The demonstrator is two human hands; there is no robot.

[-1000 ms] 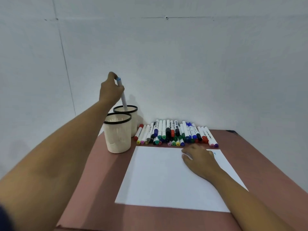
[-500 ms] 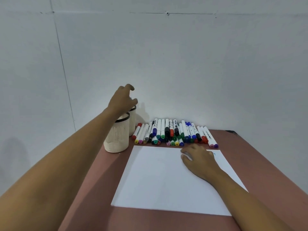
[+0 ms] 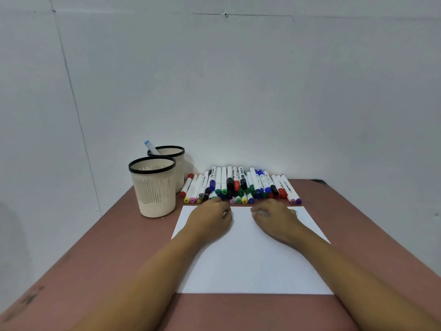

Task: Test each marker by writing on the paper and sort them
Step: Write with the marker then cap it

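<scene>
A white sheet of paper (image 3: 250, 263) lies on the reddish table. Behind its far edge several markers (image 3: 241, 185) with coloured caps lie side by side in a pile. Two cream cups with black rims stand at the left: the near cup (image 3: 154, 187) and the far cup (image 3: 175, 163). A light-blue-capped marker (image 3: 150, 146) leans in the far cup. My left hand (image 3: 211, 217) lies on the paper's far left part, fingertips at the marker pile, holding nothing. My right hand (image 3: 274, 217) rests on the paper with loosely curled fingers.
The table (image 3: 107, 259) butts against a white wall at the back. A small blue mark (image 3: 296, 212) shows on the paper near its far right corner.
My left hand dropped the light-blue marker into the far cup, then moved down and right to the paper's far edge by the marker pile. My right hand stayed on the paper.
</scene>
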